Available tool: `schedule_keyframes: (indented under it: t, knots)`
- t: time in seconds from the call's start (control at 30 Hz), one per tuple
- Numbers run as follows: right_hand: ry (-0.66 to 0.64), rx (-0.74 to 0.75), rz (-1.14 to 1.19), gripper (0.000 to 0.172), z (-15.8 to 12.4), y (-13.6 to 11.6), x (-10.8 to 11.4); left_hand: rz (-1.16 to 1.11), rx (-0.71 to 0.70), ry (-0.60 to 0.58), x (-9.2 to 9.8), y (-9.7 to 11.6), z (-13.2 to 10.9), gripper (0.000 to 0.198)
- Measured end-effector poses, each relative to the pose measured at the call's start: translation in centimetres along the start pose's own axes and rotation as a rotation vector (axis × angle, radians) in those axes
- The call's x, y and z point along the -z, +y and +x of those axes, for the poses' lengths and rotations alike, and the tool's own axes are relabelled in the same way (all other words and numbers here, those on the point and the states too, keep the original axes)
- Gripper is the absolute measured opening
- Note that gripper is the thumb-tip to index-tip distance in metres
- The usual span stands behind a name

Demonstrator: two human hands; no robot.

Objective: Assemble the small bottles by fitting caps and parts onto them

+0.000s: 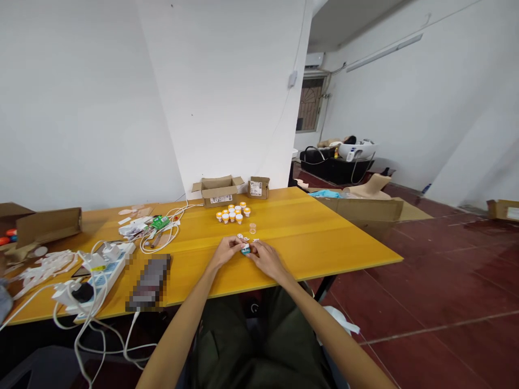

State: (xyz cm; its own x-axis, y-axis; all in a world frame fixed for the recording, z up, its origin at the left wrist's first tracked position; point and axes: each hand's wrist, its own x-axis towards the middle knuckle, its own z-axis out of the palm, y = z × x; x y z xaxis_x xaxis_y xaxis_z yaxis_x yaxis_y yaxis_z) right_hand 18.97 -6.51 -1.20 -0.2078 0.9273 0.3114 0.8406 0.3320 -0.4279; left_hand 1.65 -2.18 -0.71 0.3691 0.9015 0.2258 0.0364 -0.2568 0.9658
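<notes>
Near the front edge of the table, my left hand (pixel 227 250) and my right hand (pixel 266 259) meet with fingertips pinched on a small blue-and-white piece (pixel 245 250). Its exact kind is too small to make out. Just beyond my fingers lie small white pieces with dark marks (pixel 240 236). A little farther back stands a clear little cup (pixel 253 228). Behind it, several small tubs with white lids and orange-yellow bodies (pixel 232 216) are grouped together.
An open cardboard box (pixel 219 193) and a smaller box (pixel 259 188) stand by the wall. On the left are a phone (pixel 150 283), a power strip (pixel 101 281) with trailing white cables, a green packet (pixel 160 222) and another cardboard box (pixel 48 228). The wooden table (pixel 324 237) ends on the right.
</notes>
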Motion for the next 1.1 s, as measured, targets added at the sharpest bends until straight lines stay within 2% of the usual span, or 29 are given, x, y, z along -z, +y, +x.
schedule_keyframes:
  t: [0.47, 0.7, 1.1]
  knots:
    - [-0.015, 0.003, 0.001, 0.014, 0.0, -0.2, 0.2, -0.009, -0.021, -0.043, -0.3, 0.4, -0.2, 0.033]
    - [-0.053, -0.019, 0.01, 0.016, -0.1, -0.7, 0.9, 0.0, -0.036, -0.029, -0.3, -0.2, -0.2, 0.033]
    - [-0.023, 0.004, 0.05, 0.016, 0.1, 0.3, -0.2, 0.013, -0.033, -0.056, -0.4, -0.8, -0.1, 0.031]
